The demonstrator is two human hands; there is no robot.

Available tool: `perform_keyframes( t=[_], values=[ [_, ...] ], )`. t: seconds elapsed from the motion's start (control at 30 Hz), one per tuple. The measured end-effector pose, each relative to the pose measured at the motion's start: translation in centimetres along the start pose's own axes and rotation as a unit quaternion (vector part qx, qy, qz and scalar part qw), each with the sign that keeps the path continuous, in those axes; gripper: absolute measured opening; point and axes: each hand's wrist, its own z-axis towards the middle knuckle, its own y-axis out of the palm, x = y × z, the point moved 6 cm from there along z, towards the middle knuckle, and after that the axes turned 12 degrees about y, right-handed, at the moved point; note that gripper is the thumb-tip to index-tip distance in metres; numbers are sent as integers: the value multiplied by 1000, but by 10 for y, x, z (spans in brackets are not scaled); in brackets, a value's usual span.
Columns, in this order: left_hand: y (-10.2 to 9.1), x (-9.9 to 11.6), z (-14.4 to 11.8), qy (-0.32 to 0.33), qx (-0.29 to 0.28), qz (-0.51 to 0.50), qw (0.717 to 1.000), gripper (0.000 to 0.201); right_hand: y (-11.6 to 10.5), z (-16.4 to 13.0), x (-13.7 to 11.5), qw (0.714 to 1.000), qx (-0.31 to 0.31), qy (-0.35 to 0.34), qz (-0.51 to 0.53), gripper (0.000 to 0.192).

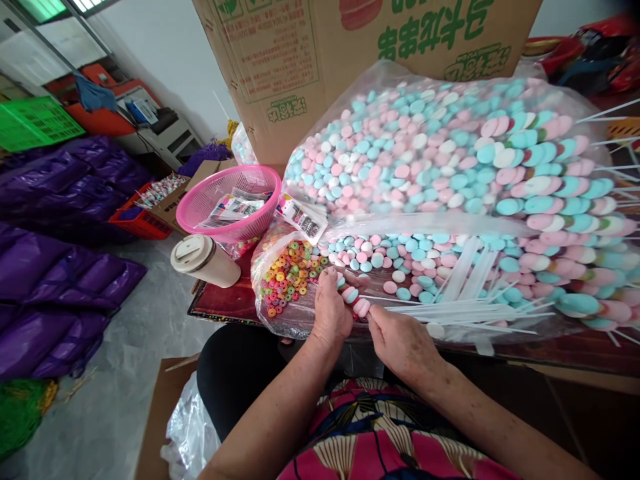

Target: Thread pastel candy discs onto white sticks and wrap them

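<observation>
your left hand [330, 312] pinches a short row of pink and blue candy discs [354, 300] already on a thin white stick [450, 311], keeping them from sliding. your right hand [400, 340] closes its grip on the stick's near end to steady it. both sit at the worktop [220, 303] edge, beside the open bag of loose discs [400, 267].

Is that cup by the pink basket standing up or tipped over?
Tipped over. The cup lies on its side on the table edge, lid on and facing left, just below the pink basket.
</observation>
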Motion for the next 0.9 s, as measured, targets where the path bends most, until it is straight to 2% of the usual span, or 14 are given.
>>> perform_keyframes(
  t=[0.17,0.27,0.37,0.47,0.63,0.7,0.77,0.8,0.9],
  values=[
    [-1,-1,-7,32,41,10,999,21,3,3,-9,1000,-18,9,17,23],
    [-1,-1,-10,11,41,17,999,21,2,2,-12,999,-31,24,32,25],
    [-7,1,-3,2,88,-10,996,23,-4,9,-13,997,-22,-13,75,23],
    [0,2,8,-11,65,-46,997,18,-13,15,-10,994,18,-71,84,19],
    [10,8,4,-20,74,-55,996,19,-4,14,-5,997,31,-47,46,21],
    [11,11,5,-10,42,-43,998,15,-12,16,-1,994,59,-77,44,18],
    [5,16,11,2,10,-14,1000,20,-44,25,15,988,120,-89,35,15],
    [-2,19,15,8,12,8,1000,30,-71,33,32,984,169,-54,29,18],
    [-34,28,25,28,44,96,994,53,-177,61,89,964,261,26,29,25]
  ],
)
